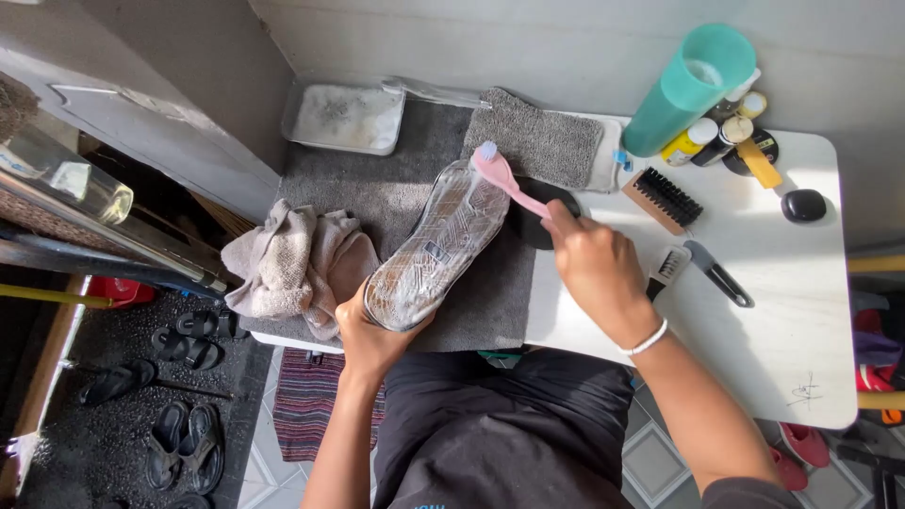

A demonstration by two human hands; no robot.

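My left hand (pixel 370 335) grips the heel end of a shoe (pixel 436 247) turned sole up, its clear soapy sole facing me. My right hand (pixel 594 264) holds a pink toothbrush (pixel 501 177) whose bristled head rests on the toe end of the sole. The shoe lies over a grey mat (pixel 405 188) on a white table (pixel 792 311).
A crumpled beige cloth (pixel 287 259) lies left of the shoe. A white tray of suds (pixel 344 118), a grey towel (pixel 537 141), a teal cup (pixel 688 90), small bottles, a wooden brush (pixel 663 198), a black-handled brush (pixel 716 273) and a black lid (pixel 803 205) sit on the table. Sandals lie on the floor at left.
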